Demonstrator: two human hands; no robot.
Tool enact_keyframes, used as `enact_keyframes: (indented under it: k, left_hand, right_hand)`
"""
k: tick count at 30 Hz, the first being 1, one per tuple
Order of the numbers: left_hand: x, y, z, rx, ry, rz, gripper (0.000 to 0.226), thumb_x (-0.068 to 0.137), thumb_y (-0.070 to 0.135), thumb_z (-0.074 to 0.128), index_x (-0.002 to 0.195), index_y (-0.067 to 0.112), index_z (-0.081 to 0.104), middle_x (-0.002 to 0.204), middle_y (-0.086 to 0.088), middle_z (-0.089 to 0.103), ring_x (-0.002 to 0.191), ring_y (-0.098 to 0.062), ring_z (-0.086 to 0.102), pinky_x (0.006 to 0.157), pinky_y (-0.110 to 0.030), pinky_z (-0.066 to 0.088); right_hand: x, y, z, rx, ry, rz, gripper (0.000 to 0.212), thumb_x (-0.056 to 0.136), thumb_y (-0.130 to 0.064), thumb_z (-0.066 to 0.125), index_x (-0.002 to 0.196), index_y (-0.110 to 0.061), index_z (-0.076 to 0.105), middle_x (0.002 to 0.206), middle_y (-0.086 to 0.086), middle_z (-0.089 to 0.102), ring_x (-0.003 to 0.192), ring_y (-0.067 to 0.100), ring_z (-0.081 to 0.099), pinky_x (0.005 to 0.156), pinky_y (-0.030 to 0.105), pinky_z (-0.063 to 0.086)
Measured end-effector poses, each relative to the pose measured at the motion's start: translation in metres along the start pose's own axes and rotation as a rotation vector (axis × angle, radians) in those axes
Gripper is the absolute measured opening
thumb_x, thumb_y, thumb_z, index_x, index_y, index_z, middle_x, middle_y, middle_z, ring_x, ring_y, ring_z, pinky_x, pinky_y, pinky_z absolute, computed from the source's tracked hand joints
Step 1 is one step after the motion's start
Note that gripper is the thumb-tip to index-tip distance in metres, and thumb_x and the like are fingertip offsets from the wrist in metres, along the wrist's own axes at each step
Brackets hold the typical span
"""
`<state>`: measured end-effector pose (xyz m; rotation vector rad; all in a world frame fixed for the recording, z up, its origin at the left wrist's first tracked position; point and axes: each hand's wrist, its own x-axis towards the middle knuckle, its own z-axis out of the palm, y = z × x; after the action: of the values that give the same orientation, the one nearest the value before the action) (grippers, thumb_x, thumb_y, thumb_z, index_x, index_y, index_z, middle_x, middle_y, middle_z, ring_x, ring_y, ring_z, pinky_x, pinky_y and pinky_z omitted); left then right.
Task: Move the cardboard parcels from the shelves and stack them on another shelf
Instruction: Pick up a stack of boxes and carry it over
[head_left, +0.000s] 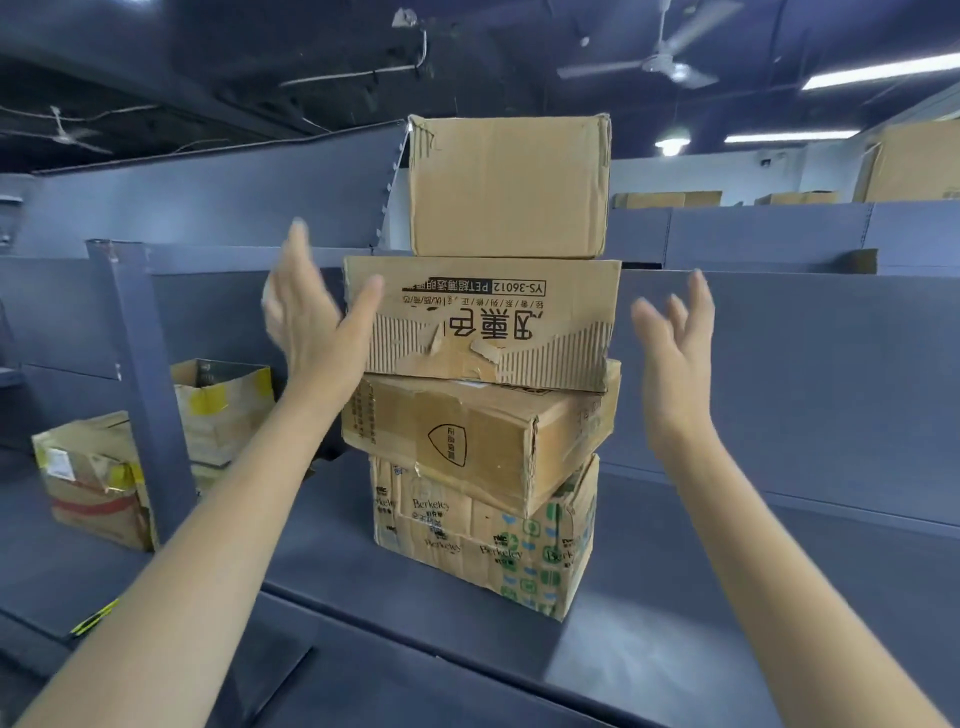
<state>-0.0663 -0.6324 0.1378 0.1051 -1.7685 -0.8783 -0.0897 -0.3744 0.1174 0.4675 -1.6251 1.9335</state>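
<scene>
My left hand (311, 317) and right hand (675, 332) are both raised with palms turned inward, fingers spread, nothing in either grip. They flank the stack, level with its second box (483, 322), the one with the upside-down print and torn front. My left thumb overlaps that box's left edge in the view; I can't tell whether it touches. My right hand is clearly apart from the box's right end.

The stack stands on the grey shelf (701, 597) in front of me, four parcels high. The bottom box (483, 535), printed green, sits turned a little out of square. The crushed box (467, 441) above it is skewed and overhangs the bottom box on both sides. The printed box lies roughly level on that, and the plain top box (509, 184) is narrower and sits toward the middle.

I judge my hands are open on both sides to guard the pile: the lower two boxes are dented and out of line, so the upper two may sway. The task looks well along here, though two more parcels (156, 452) stand on the shelf to the left, beyond the upright post (140, 389), and may yet need moving.
</scene>
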Motion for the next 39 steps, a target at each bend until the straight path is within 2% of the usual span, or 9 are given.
enact_keyframes:
  k: [3, 5, 8, 11, 14, 18, 25, 32, 39]
  left_hand:
    - [-0.031, -0.041, 0.003, -0.455, 0.164, -0.393, 0.073, 0.093, 0.032, 0.051, 0.149, 0.027, 0.006, 0.155, -0.010, 0.020, 0.141, -0.021, 0.020, 0.110, -0.041, 0.022]
    - [-0.049, -0.063, 0.006, -0.590, 0.182, -0.575, 0.068, 0.096, 0.032, 0.049, 0.150, 0.026, 0.008, 0.153, -0.007, 0.024, 0.138, -0.019, 0.029, 0.105, -0.034, 0.027]
    - [-0.073, -0.097, 0.017, -0.578, -0.108, -0.753, 0.056, 0.098, 0.047, 0.037, 0.148, 0.030, 0.017, 0.151, 0.002, 0.031, 0.135, -0.022, 0.033, 0.107, -0.043, 0.026]
    - [-0.082, -0.112, 0.022, -0.649, -0.448, -0.862, 0.056, 0.090, 0.065, 0.030, 0.141, 0.040, 0.029, 0.140, 0.003, 0.048, 0.124, -0.023, 0.047, 0.094, -0.050, 0.037]
    - [-0.083, -0.110, 0.027, -0.725, -0.486, -0.848, 0.027, 0.094, 0.054, 0.037, 0.121, 0.050, 0.035, 0.126, 0.003, 0.056, 0.112, -0.020, 0.053, 0.093, -0.049, 0.042]
    - [-0.086, -0.109, 0.034, -0.750, -0.465, -0.767, 0.047, 0.093, 0.042, 0.049, 0.134, 0.043, 0.024, 0.132, 0.009, 0.051, 0.121, -0.016, 0.049, 0.098, -0.046, 0.041]
    - [-0.090, -0.111, 0.038, -0.799, -0.561, -0.672, 0.073, 0.072, 0.054, 0.059, 0.134, 0.042, 0.021, 0.138, 0.011, 0.045, 0.126, -0.013, 0.046, 0.108, -0.052, 0.034]
    - [-0.103, -0.081, 0.066, -0.833, -0.700, -0.641, 0.080, 0.064, 0.070, 0.065, 0.128, 0.052, 0.020, 0.131, 0.025, 0.045, 0.127, -0.005, 0.043, 0.109, -0.050, 0.032]
    - [-0.125, -0.023, 0.109, -0.911, -0.816, -0.614, 0.083, 0.070, 0.063, 0.060, 0.136, 0.049, 0.012, 0.133, 0.021, 0.042, 0.128, -0.008, 0.039, 0.111, -0.051, 0.030]
  right_hand:
    - [-0.040, 0.040, -0.010, 0.031, -0.042, 0.194, 0.079, 0.087, -0.045, 0.054, 0.151, -0.035, 0.009, 0.158, -0.003, 0.016, 0.139, 0.000, 0.019, 0.101, 0.024, 0.023]
    - [-0.059, 0.060, -0.010, 0.007, -0.082, 0.308, 0.085, 0.082, -0.051, 0.053, 0.151, -0.035, 0.007, 0.157, -0.003, 0.020, 0.139, 0.004, 0.021, 0.102, 0.025, 0.021]
    - [-0.073, 0.073, -0.006, 0.017, -0.176, 0.411, 0.080, 0.086, -0.053, 0.053, 0.150, -0.038, 0.008, 0.151, -0.015, 0.026, 0.134, 0.003, 0.026, 0.105, 0.029, 0.022]
    - [-0.076, 0.076, -0.001, 0.011, -0.256, 0.452, 0.096, 0.067, -0.066, 0.051, 0.149, -0.044, 0.005, 0.153, -0.017, 0.025, 0.139, 0.008, 0.026, 0.109, 0.035, 0.023]
    - [-0.078, 0.080, 0.007, 0.025, -0.248, 0.410, 0.094, 0.070, -0.065, 0.051, 0.148, -0.046, 0.001, 0.156, -0.019, 0.017, 0.141, 0.006, 0.023, 0.109, 0.030, 0.022]
    - [-0.081, 0.088, 0.015, 0.008, -0.260, 0.360, 0.094, 0.061, -0.087, 0.049, 0.140, -0.062, 0.004, 0.155, -0.026, 0.012, 0.145, 0.008, 0.015, 0.119, 0.048, 0.016]
    - [-0.084, 0.089, 0.012, 0.013, -0.186, 0.325, 0.093, 0.061, -0.088, 0.048, 0.140, -0.061, 0.007, 0.155, -0.027, 0.016, 0.142, 0.004, 0.024, 0.119, 0.044, 0.020]
    - [-0.087, 0.073, -0.028, -0.033, -0.085, 0.316, 0.085, 0.062, -0.089, 0.046, 0.135, -0.066, 0.009, 0.153, -0.027, 0.021, 0.140, 0.004, 0.029, 0.117, 0.046, 0.023]
    - [-0.094, 0.043, -0.094, -0.085, 0.069, 0.249, 0.092, 0.061, -0.088, 0.049, 0.140, -0.061, 0.009, 0.156, -0.021, 0.020, 0.141, 0.010, 0.030, 0.116, 0.049, 0.026]
